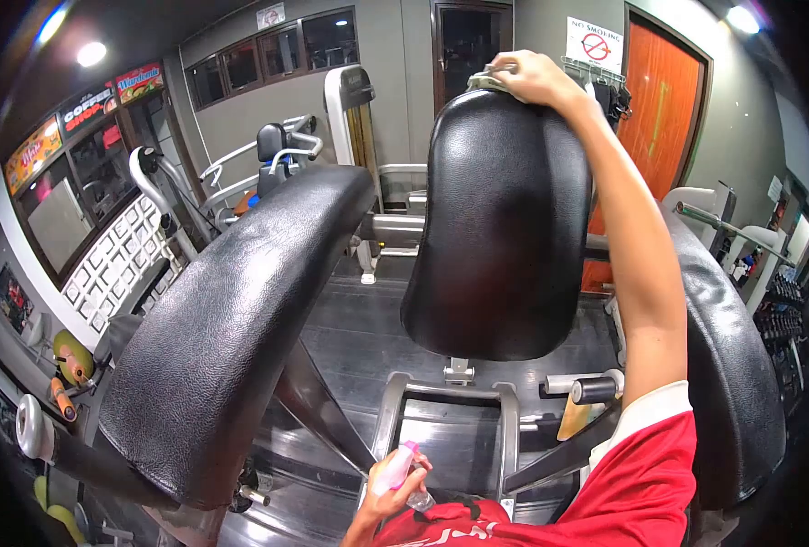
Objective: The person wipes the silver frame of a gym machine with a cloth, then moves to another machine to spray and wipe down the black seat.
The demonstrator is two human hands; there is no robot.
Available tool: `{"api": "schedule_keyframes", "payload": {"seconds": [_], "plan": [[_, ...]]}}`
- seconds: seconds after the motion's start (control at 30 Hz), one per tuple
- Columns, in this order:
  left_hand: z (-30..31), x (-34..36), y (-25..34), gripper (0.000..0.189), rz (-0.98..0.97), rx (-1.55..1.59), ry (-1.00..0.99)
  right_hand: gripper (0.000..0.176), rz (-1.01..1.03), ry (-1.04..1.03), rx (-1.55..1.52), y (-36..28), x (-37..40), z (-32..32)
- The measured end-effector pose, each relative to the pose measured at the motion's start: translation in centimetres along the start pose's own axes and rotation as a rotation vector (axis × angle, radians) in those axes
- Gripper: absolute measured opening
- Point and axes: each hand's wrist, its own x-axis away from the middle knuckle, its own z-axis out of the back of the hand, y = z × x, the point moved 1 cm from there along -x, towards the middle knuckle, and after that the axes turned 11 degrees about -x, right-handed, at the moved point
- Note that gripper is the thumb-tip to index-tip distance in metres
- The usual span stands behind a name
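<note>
My right hand (534, 80) is at the top edge of an upright black padded backrest (504, 228), its fingers closed over a pale folded cloth (494, 82) that lies against the pad. Low in the view, near my red shirt, my left hand (395, 490) is wrapped round a small spray bottle (395, 469) with a pink top, its clear lower part showing below the fingers. Long black pads flank the backrest, one on the left (240, 319) and one on the right (719, 365).
A grey metal frame (386, 415) stands on the dark floor below the backrest. Other gym machines (345, 118) are behind on the left. An orange door (650, 118) is at the back right, with dumbbells (778, 319) on a rack further right.
</note>
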Motion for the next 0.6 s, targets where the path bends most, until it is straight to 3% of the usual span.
{"api": "schedule_keyframes", "payload": {"seconds": [0.13,0.23,0.37,0.43,0.5,0.6], "plan": [[0.0,-0.1,-0.5,0.018,0.040,0.011,-0.009,0.033,0.055,0.005,-0.268,4.1,2.9,1.5],[0.1,0.0,-0.8,0.017,0.024,-0.011,-0.016,0.030,0.003,0.196,-0.418,4.5,5.9,1.6],[0.8,0.4,-0.4,0.017,-0.038,-0.115,-0.008,0.031,-0.042,0.225,-0.310,6.7,7.2,1.9],[1.1,0.8,-0.4,0.017,0.011,0.006,0.027,0.032,-0.044,0.261,-0.249,6.9,8.1,1.5],[1.3,1.0,-0.5,0.018,-0.004,0.039,0.039,0.031,-0.227,0.522,-0.220,6.4,10.5,0.7],[1.8,1.0,-0.3,0.019,-0.024,0.084,0.050,0.030,-0.351,0.571,-0.202,6.0,13.8,-0.1]]}}
